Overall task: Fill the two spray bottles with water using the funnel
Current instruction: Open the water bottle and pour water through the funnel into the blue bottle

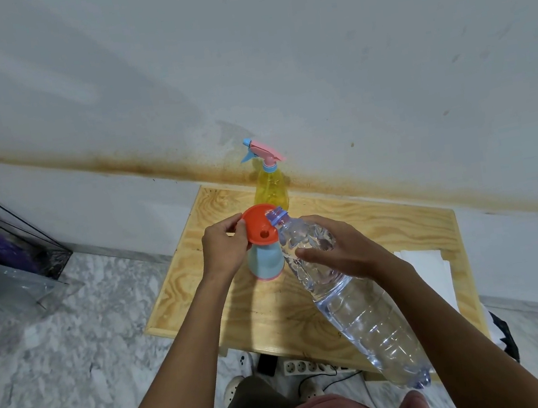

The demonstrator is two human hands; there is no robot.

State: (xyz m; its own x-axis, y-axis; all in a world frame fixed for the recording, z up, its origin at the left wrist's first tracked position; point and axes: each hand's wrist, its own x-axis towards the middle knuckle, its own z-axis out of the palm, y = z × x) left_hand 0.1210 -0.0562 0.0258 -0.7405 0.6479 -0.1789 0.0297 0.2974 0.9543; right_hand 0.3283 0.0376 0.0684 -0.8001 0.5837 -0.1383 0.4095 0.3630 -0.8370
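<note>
An orange funnel (258,224) sits in the neck of a light blue spray bottle (265,263) standing on the wooden table (201,296). My left hand (223,248) pinches the funnel's left rim. My right hand (342,245) grips a large clear water bottle (361,308), tilted with its open mouth over the funnel's right edge. Behind them a yellow spray bottle (270,186) with a pink and blue trigger head stands upright near the wall.
White paper (432,270) lies on the table's right side. A black wire rack (13,236) with purple cloth stands on the marble floor at left, beside clear plastic sheeting. A white power strip (307,366) lies under the table's near edge.
</note>
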